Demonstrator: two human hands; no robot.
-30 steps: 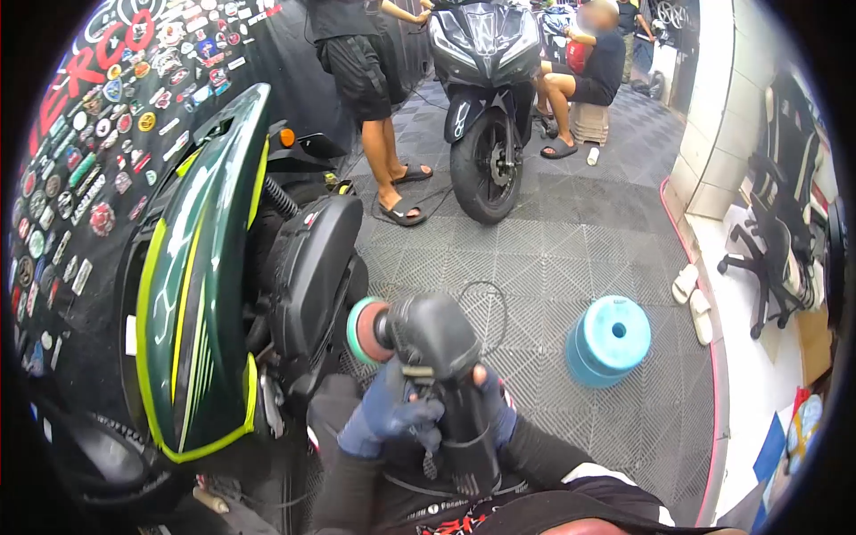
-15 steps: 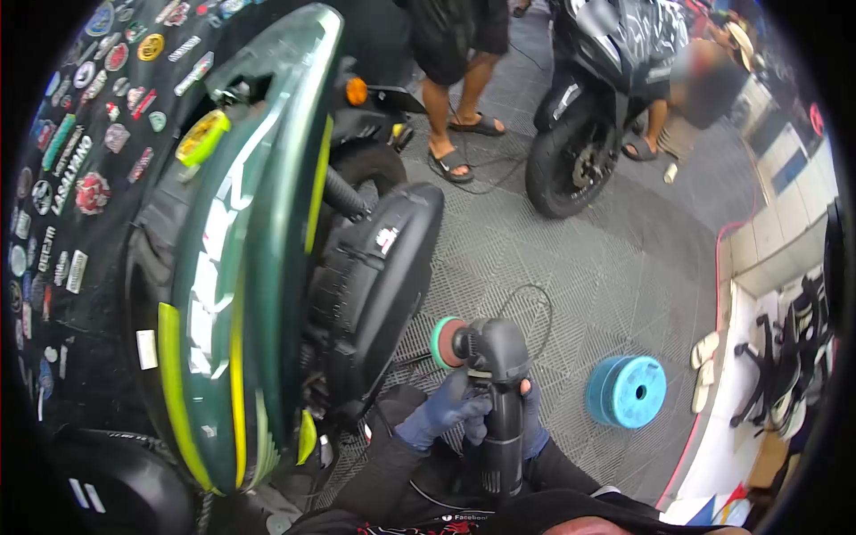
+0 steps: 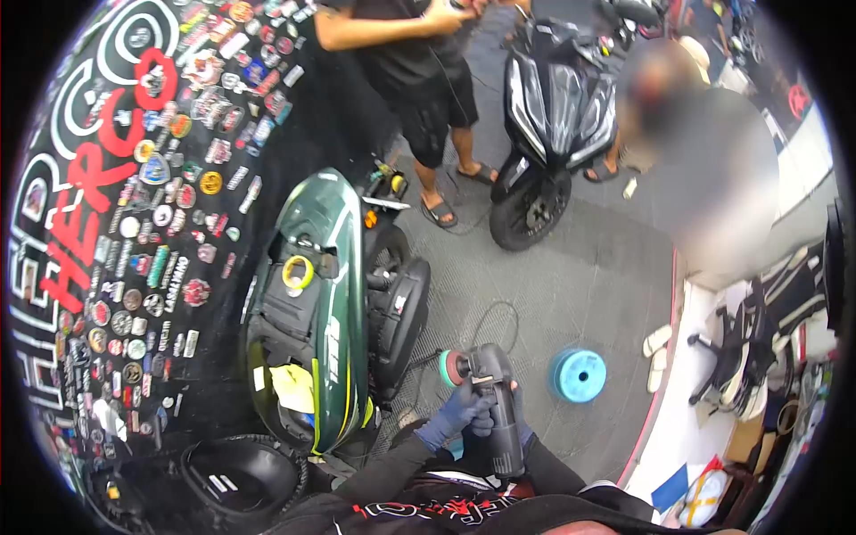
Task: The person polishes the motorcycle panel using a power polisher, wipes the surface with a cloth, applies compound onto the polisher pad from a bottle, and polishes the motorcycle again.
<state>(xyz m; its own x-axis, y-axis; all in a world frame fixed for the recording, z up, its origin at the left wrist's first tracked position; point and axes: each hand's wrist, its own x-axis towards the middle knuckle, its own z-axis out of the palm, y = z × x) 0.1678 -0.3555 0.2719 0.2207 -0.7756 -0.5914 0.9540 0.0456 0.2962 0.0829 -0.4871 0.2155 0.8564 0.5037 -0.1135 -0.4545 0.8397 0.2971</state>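
Observation:
I hold a black polisher [image 3: 505, 428] with a green foam pad [image 3: 450, 367] that faces left, toward a green scooter [image 3: 343, 294]. My gloved left hand [image 3: 459, 415] is wrapped around the polisher just below its head. On the other side, my right hand [image 3: 521, 419] grips the body, mostly hidden behind it. The pad is apart from the scooter. A yellow tape roll [image 3: 308, 273] rests on top of the scooter, and a yellow cloth [image 3: 292, 387] lies toward its near end.
A blue round stool [image 3: 580, 376] stands on the floor to the right, with slippers [image 3: 657, 341] beyond it. A black motorcycle [image 3: 553, 102] and two people are further back. The polisher's cord [image 3: 514, 314] loops on the floor. A sticker-covered black wall [image 3: 169, 223] lines the left.
My view has risen and widened, so the scooter's top, the tape roll and the cloth now show. The person at the motorcycle appears more upright. Both hands still hold the polisher.

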